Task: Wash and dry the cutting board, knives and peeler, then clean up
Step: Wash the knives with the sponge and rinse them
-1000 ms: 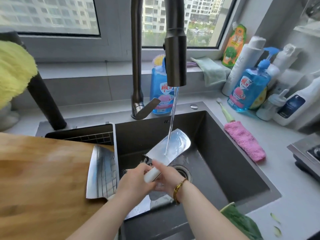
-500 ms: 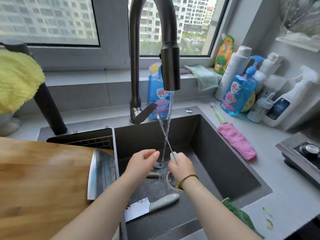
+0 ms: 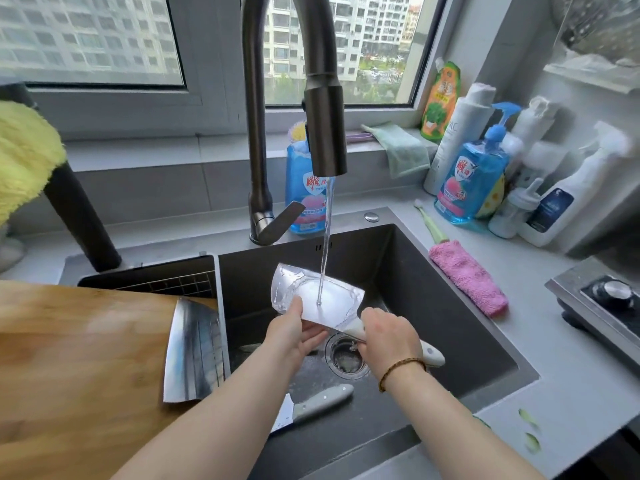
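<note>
Dark kitchen sink [image 3: 450,306] below running faucet [image 3: 325,133]; white-handled cleaver [image 3: 332,299] under the stream, handle gripped in right hand [image 3: 388,341], blade's near edge pinched by left hand [image 3: 294,336].

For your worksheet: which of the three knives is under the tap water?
The held knife; the second knife lies in the sink, the third knife on the board.
</note>
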